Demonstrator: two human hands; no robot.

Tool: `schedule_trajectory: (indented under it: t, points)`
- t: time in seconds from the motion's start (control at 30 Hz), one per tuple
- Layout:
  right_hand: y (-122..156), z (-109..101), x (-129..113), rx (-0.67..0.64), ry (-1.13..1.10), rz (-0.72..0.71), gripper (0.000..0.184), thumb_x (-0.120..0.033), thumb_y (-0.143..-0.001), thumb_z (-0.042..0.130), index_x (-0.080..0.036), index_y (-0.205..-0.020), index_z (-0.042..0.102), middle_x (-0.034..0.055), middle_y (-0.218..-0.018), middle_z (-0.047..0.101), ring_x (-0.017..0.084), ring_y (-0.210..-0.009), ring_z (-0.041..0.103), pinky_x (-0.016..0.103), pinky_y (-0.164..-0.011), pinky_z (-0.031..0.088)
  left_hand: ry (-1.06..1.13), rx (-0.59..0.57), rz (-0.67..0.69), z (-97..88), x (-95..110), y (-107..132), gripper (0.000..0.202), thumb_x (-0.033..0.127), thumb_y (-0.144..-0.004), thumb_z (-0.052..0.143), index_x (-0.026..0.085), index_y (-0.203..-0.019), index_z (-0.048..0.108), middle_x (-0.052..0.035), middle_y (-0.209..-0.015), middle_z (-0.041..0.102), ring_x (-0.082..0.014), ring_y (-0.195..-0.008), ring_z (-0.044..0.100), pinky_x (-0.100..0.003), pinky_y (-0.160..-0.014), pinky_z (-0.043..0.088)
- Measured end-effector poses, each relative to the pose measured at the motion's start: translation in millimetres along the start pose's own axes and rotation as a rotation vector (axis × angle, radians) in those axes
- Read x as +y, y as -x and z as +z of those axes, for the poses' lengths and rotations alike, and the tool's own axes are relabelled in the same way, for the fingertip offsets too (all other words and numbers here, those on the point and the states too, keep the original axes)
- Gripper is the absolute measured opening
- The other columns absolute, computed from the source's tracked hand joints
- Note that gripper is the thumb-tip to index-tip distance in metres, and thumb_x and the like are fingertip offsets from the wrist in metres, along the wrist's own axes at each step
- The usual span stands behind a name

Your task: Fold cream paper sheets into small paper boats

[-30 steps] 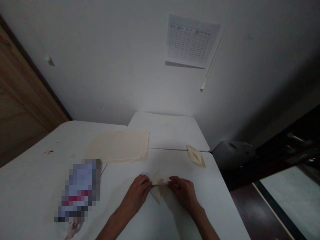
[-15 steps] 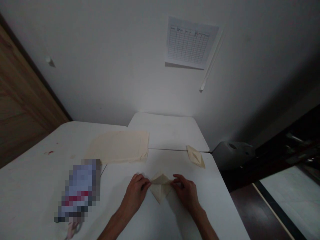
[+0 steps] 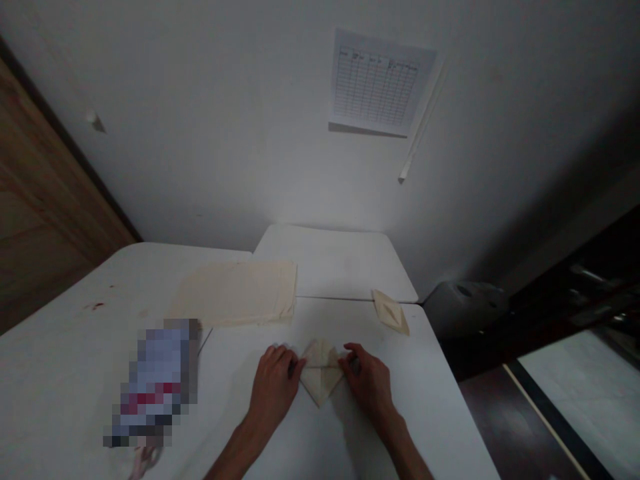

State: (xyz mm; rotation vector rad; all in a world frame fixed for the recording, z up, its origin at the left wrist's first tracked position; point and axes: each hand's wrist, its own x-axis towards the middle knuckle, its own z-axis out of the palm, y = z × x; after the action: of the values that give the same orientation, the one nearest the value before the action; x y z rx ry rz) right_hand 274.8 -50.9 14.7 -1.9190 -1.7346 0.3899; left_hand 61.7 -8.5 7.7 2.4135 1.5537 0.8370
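A small folded piece of cream paper lies on the white table between my hands, one point toward me and creases across its middle. The curled fingers of my left hand pinch its left corner. At the right corner, my right hand grips the paper between thumb and finger. Beyond my right hand rests another folded paper piece, diamond-shaped with a slit in its centre. A stack of flat cream paper sheets lies further back on the left.
A pixelated bluish object with a red band lies left on the white table. A printed sheet hangs on the wall above. Past the table's right edge stands a grey rounded object; wooden panelling is at left.
The paper's upper flap, raised and shaded before, now lies flatter with its folds spread out. Both hands have shifted slightly and still hold the side corners.
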Motion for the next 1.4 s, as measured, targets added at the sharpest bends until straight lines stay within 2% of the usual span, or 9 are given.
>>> schedule_trajectory:
  t: [0.3, 0.37, 0.47, 0.57, 0.63, 0.83, 1.1, 1.27, 1.4]
  points:
    - [1.5, 4.7, -0.4, 0.046, 0.061, -0.083, 0.019, -0.027, -0.091, 0.051, -0.027, -0.108, 0.060, -0.0008, -0.091, 0.068, 0.015, -0.078, 0.064, 0.024, -0.068, 0.042, -0.066, -0.070, -0.041, -5.0, 4.7, -3.4, 0.026, 0.030, -0.090, 0.049, 0.019, -0.068, 0.056, -0.0037, -0.072, 0.057, -0.0237, -0.078, 0.052, -0.038, -0.076, 0.040]
    - [3.0, 8.3, -1.4, 0.070, 0.133, -0.166, 0.017, -0.021, -0.092, 0.050, -0.026, -0.103, 0.062, 0.0013, -0.095, 0.067, 0.017, -0.083, 0.062, 0.025, -0.069, 0.041, -0.065, -0.084, -0.054, -5.8, 4.7, -5.1, 0.025, 0.029, -0.089, 0.051, 0.019, -0.067, 0.057, -0.0031, -0.071, 0.057, -0.0235, -0.078, 0.052, -0.037, -0.076, 0.040]
    - [4.3, 14.1, -5.7, 0.072, 0.212, -0.376, 0.021, -0.012, -0.089, 0.052, -0.024, -0.102, 0.063, 0.0032, -0.100, 0.064, 0.019, -0.090, 0.056, 0.028, -0.074, 0.042, -0.063, -0.097, -0.071, -6.8, 4.1, -7.3, 0.024, 0.029, -0.087, 0.054, 0.019, -0.065, 0.057, -0.0027, -0.070, 0.058, -0.0234, -0.077, 0.053, -0.036, -0.075, 0.039]
    - [4.0, 16.7, -12.2, -0.012, 0.202, -0.592, 0.022, -0.012, -0.089, 0.056, -0.024, -0.106, 0.062, 0.0034, -0.105, 0.063, 0.020, -0.091, 0.053, 0.031, -0.081, 0.042, -0.053, -0.094, -0.075, -7.3, 3.6, -8.5, 0.024, 0.030, -0.087, 0.054, 0.019, -0.065, 0.058, -0.0032, -0.071, 0.059, -0.0237, -0.078, 0.053, -0.036, -0.075, 0.039]
    - [3.6, 16.2, -15.9, -0.065, 0.191, -0.661, 0.023, -0.015, -0.090, 0.055, -0.023, -0.111, 0.060, 0.0040, -0.107, 0.063, 0.020, -0.093, 0.052, 0.032, -0.083, 0.042, -0.038, -0.088, -0.078, -7.3, 3.5, -8.5, 0.025, 0.030, -0.086, 0.054, 0.019, -0.064, 0.058, -0.0031, -0.070, 0.059, -0.0237, -0.077, 0.053, -0.035, -0.074, 0.039]
    - [3.3, 11.5, -19.3, -0.126, 0.201, -0.660, 0.033, -0.016, -0.092, 0.053, -0.023, -0.124, 0.053, 0.0052, -0.113, 0.061, 0.021, -0.098, 0.051, 0.035, -0.086, 0.040, -0.022, -0.068, -0.094, -8.0, 0.7, -4.3, 0.024, 0.030, -0.085, 0.055, 0.020, -0.063, 0.058, -0.0028, -0.068, 0.058, -0.0236, -0.076, 0.054, -0.034, -0.072, 0.039]
    - [3.1, 11.4, -20.8, -0.154, 0.229, -0.631, 0.031, -0.016, -0.091, 0.054, -0.023, -0.122, 0.054, 0.0051, -0.116, 0.060, 0.021, -0.100, 0.050, 0.034, -0.085, 0.038, 0.011, 0.002, -0.073, -10.1, -17.2, 7.0, 0.021, 0.027, -0.087, 0.052, 0.019, -0.068, 0.057, -0.0035, -0.071, 0.058, -0.0231, -0.074, 0.054, -0.038, -0.072, 0.044]
    - [3.5, 12.0, -20.7, -0.137, 0.237, -0.630, 0.031, -0.018, -0.092, 0.053, -0.025, -0.122, 0.054, 0.0053, -0.116, 0.060, 0.021, -0.101, 0.051, 0.034, -0.086, 0.038, 0.064, 0.077, 0.096, -6.5, -24.0, 21.8, 0.022, 0.018, -0.092, 0.040, 0.016, -0.096, 0.062, -0.0084, -0.091, 0.064, -0.0224, -0.088, 0.059, -0.040, -0.083, 0.050]
    - [4.4, 10.9, -21.9, -0.127, 0.242, -0.620, 0.029, -0.018, -0.093, 0.052, -0.025, -0.121, 0.056, 0.0056, -0.115, 0.060, 0.020, -0.100, 0.051, 0.034, -0.086, 0.038, -0.043, 0.004, 0.369, 3.1, -22.7, 37.6, 0.041, 0.005, -0.085, 0.037, 0.016, -0.120, 0.057, -0.0111, -0.120, 0.062, -0.0244, -0.112, 0.057, -0.042, -0.095, 0.049]
